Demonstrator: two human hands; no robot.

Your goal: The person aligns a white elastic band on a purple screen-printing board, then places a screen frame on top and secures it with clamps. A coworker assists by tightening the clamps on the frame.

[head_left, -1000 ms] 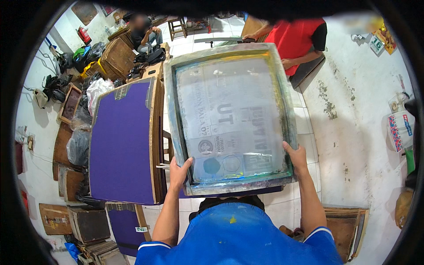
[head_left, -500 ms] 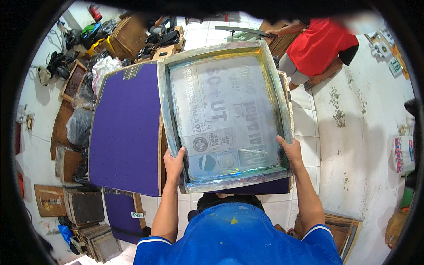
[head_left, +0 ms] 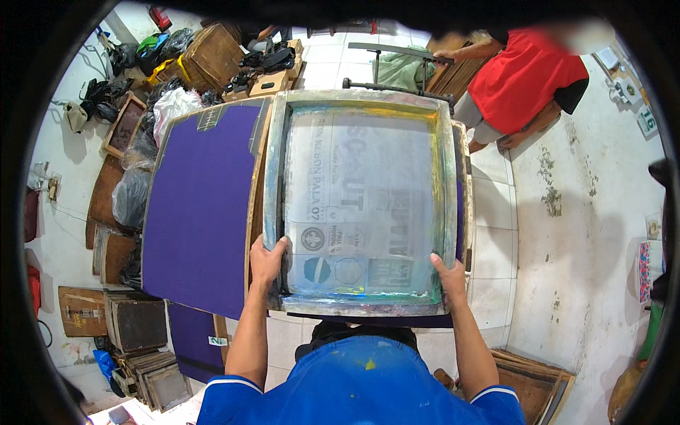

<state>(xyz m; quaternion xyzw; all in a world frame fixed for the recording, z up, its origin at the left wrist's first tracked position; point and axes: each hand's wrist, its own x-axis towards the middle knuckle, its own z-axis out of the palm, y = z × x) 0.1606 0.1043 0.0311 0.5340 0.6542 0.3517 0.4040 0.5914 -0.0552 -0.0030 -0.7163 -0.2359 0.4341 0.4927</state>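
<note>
Item: framed screen (head_left: pixel 361 205), roughly rectangular, long sides running away from the person; reads as a printing screen.
Position: in front of the torso, over a dark purple surface (head_left: pixel 460 223) that shows past its right and near edges; can't tell if it rests on that or is held clear.
Rim: worn grey rim (head_left: pixel 365 309), patchy with old paint smears.
Mesh: pale grey mesh (head_left: pixel 382 152), translucent, faintly shiny.
Artwork: darker grey lettering turned sideways in columns; round dark emblem (head_left: pixel 310 239) at lower left; blue-teal badge (head_left: pixel 316 270) below it, outlined polygon (head_left: pixel 348 270) to its right.
Ink residue: yellow along far and right inner edges, blue-green along the left, teal and green along the near edge, small yellow spots there.
Left hand: left hand (head_left: pixel 266 261) grasps the left rail near the near corner, thumb on top; other fingers mostly hidden.
Right hand: right hand (head_left: pixel 451 280) grasps the right rail likewise, thumb up and over; other fingers mostly hidden.
Left neighbour: purple panel (head_left: pixel 202 205), just beside the rim.
Far right: co-worker in red shirt (head_left: pixel 528 81), one hand at a dark bar (head_left: pixel 400 51).
</note>
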